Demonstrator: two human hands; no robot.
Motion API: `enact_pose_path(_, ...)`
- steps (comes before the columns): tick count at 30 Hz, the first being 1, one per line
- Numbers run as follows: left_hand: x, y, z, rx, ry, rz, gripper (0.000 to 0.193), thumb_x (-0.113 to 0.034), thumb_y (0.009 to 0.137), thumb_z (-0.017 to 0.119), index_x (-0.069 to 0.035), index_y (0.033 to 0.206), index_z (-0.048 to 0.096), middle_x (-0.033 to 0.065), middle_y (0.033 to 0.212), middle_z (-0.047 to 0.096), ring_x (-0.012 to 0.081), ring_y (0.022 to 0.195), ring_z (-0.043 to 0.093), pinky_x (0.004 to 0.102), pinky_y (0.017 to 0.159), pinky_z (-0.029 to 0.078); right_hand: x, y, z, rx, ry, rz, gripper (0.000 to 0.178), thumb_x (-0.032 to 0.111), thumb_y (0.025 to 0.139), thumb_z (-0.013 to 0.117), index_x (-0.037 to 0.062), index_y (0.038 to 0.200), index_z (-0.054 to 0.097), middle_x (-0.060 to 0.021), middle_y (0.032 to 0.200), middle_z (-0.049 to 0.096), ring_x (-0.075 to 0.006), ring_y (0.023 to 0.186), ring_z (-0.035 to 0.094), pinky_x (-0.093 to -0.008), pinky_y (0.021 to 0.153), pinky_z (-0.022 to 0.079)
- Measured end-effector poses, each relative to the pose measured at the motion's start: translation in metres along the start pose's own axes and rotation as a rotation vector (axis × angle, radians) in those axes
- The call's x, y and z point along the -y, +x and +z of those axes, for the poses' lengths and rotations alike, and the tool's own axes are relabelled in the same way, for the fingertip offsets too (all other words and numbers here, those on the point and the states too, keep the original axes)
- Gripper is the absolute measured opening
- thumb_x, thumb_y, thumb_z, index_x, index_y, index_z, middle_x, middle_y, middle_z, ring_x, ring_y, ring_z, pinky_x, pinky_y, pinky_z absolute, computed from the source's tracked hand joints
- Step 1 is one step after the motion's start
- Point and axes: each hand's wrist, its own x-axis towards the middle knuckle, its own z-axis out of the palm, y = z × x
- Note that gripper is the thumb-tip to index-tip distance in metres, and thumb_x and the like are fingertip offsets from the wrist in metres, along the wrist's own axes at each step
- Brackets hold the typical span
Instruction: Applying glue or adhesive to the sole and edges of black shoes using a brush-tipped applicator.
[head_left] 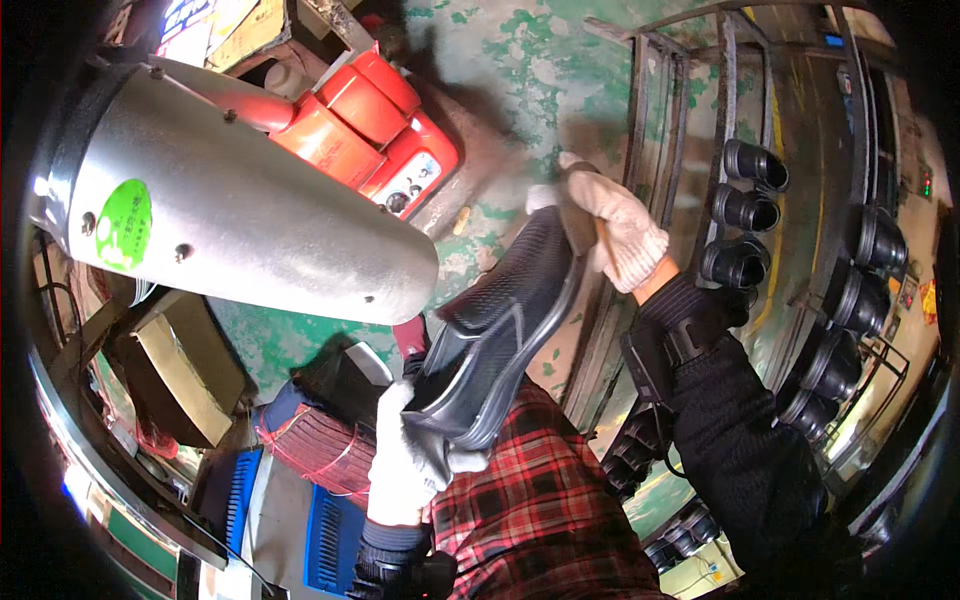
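Observation:
A black slip-on shoe (500,320) with a woven-textured upper is held at a slant in front of me, its toe up and to the right. My left hand (405,465), in a white glove, is closed around the heel end, near the shoe's opening. At the toe is my gloved right hand (620,225), its fingers curled over the front of the shoe and slightly blurred. A strip of pale glove shows on the toe's far side. The sole edge faces right.
A large silver metal cylinder (250,210) juts in from the left, beside a red machine (370,130) with knobs. Metal racks (725,100) on the right carry several black shoes (750,210). Lower left are a cardboard box (180,370) and a tied maroon bundle (320,450).

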Motion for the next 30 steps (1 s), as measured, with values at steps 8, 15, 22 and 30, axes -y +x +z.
enact_pose_path(8, -0.013, -0.027, -0.004, -0.037, -0.170, -0.103, 0.072, -0.070, 0.091, 0.050, -0.014, 0.136, 0.058, 0.0125, 0.108, 0.073, 0.0382, 0.067, 0.069, 0.0394, 0.042, 0.052, -0.007, 0.003, 0.057, 0.144, 0.015, 0.036, 0.011, 0.010, 0.093, 0.071, 0.0055, 0.102, 0.070, -0.0059, 0.100, 0.073, -0.0176, 0.093, 0.071, -0.0324, 0.085, 0.057)
enact_pose_path(15, -0.011, -0.021, -0.004, 0.125, -0.046, -0.294, 0.091, -0.084, 0.084, 0.042, -0.008, 0.129, 0.060, 0.0224, 0.091, 0.070, 0.0420, 0.057, 0.062, 0.0438, 0.044, 0.046, 0.020, -0.009, 0.045, 0.131, -0.003, 0.052, 0.010, 0.010, 0.091, 0.072, 0.0067, 0.101, 0.070, -0.0087, 0.101, 0.073, -0.0187, 0.092, 0.071, -0.0348, 0.083, 0.058)
enact_pose_path(22, 0.013, -0.079, -0.026, 0.093, -0.367, -0.269, 0.087, -0.079, 0.088, 0.040, -0.009, 0.135, 0.058, 0.0204, 0.101, 0.070, 0.0396, 0.058, 0.061, 0.0455, 0.041, 0.044, 0.013, -0.071, 0.075, 0.134, -0.464, -0.064, 0.024, 0.018, 0.099, 0.063, 0.0008, 0.115, 0.068, -0.0062, 0.108, 0.070, -0.0140, 0.100, 0.067, -0.0280, 0.087, 0.052)
enact_pose_path(30, 0.037, -0.167, -0.041, 0.125, -0.010, -0.275, 0.084, -0.073, 0.090, 0.043, -0.003, 0.134, 0.056, 0.0296, 0.103, 0.068, 0.0497, 0.065, 0.066, 0.0565, 0.051, 0.056, 0.028, -0.195, 0.093, 0.070, -0.058, -0.054, 0.043, 0.013, 0.102, 0.054, -0.0012, 0.142, 0.047, -0.0172, 0.127, 0.065, -0.0216, 0.116, 0.064, -0.0315, 0.103, 0.049)
